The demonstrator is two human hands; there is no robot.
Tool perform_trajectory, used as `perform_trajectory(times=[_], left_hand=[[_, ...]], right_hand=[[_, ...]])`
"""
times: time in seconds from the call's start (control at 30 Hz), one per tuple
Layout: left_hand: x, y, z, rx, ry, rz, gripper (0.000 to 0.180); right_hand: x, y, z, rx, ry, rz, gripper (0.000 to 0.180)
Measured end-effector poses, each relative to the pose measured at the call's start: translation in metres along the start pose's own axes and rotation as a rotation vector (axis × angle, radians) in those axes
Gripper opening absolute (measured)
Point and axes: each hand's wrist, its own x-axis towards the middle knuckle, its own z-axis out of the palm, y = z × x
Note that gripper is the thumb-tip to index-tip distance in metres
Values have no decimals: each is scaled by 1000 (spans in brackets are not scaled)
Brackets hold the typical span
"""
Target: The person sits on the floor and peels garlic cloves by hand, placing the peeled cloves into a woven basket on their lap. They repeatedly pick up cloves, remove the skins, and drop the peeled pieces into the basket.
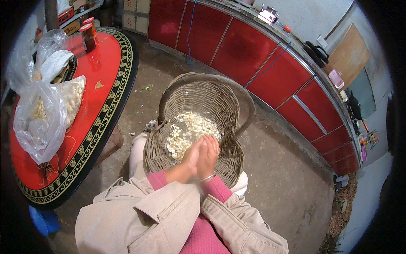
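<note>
Your left hand [191,160] and right hand [209,155] together over basket [211,93], toward near edge, contents hidden; likely rubbing, next part above pale pieces [181,139].

Rough wicker basket [203,94], glossy cabinet doors [241,48], shiny tabletop [100,65], crinkly plastic bag [46,139], matt cloth jacket [110,220].

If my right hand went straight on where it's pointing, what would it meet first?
Your right hand would probably meet the pale pieces in the basket; depth is unclear, so it might pass above them to the basket's far side.
</note>
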Motion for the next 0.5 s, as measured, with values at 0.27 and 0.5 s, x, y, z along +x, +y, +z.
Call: perform_trajectory(times=[0.27, 0.5], left_hand=[[-10, 9, 9, -7, 22, 15, 28], [-15, 8, 15, -93, -17, -8, 24]], right_hand=[[1, -7, -3, 175, 7, 79, 26], [-3, -9, 0, 308, 49, 213, 24]])
